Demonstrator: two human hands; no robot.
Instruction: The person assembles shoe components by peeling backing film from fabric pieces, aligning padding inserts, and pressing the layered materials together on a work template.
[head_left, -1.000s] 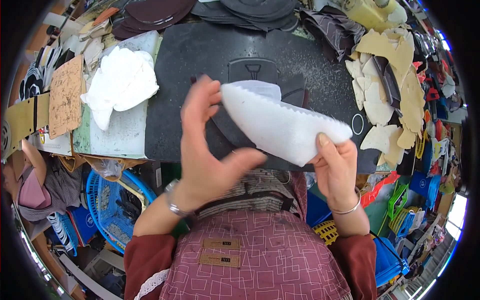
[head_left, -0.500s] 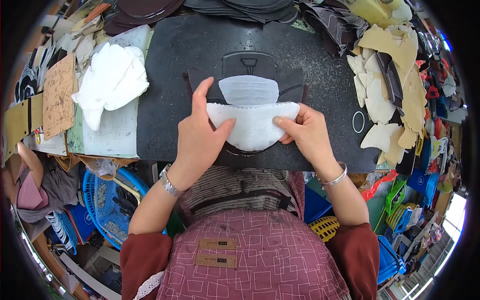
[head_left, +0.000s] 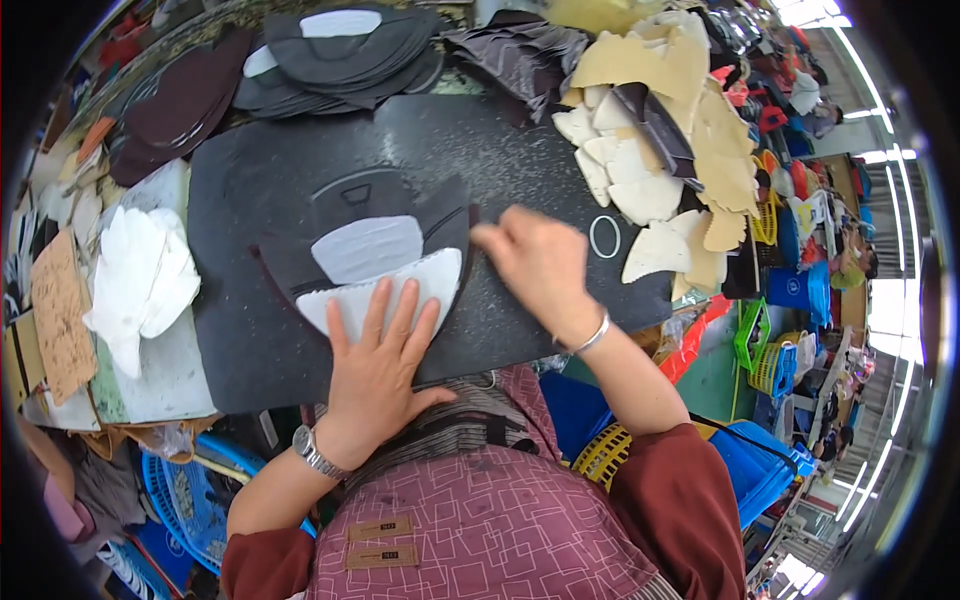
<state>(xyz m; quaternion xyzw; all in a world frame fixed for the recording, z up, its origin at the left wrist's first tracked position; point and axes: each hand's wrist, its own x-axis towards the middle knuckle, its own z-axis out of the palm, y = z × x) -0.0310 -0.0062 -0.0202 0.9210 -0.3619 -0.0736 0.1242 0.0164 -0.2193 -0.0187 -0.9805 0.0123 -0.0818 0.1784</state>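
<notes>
A white scallop-edged crescent piece [head_left: 440,277] lies along the near edge of a black curved cut panel [head_left: 440,215] on the dark work mat. Above the crescent, a second pale strip [head_left: 368,248] is set on the panel. My left hand [head_left: 375,360] rests flat on the crescent with its fingers spread. Close to the panel's right tip is my right hand [head_left: 535,265], slightly blurred, its fingers curled in. Whether anything is inside those curled fingers is hidden.
White cut pieces [head_left: 145,275] lie at the left beside a brown board [head_left: 62,315]. Black panels [head_left: 350,60] and dark maroon pieces [head_left: 185,95] are stacked at the back. Cream and tan scraps [head_left: 650,180] cover the right side, near a white ring [head_left: 604,237].
The white crescent has gone from between both hands down onto the black panel. My left hand has flattened over it; my right hand has released it and curled up. The view has turned rightward.
</notes>
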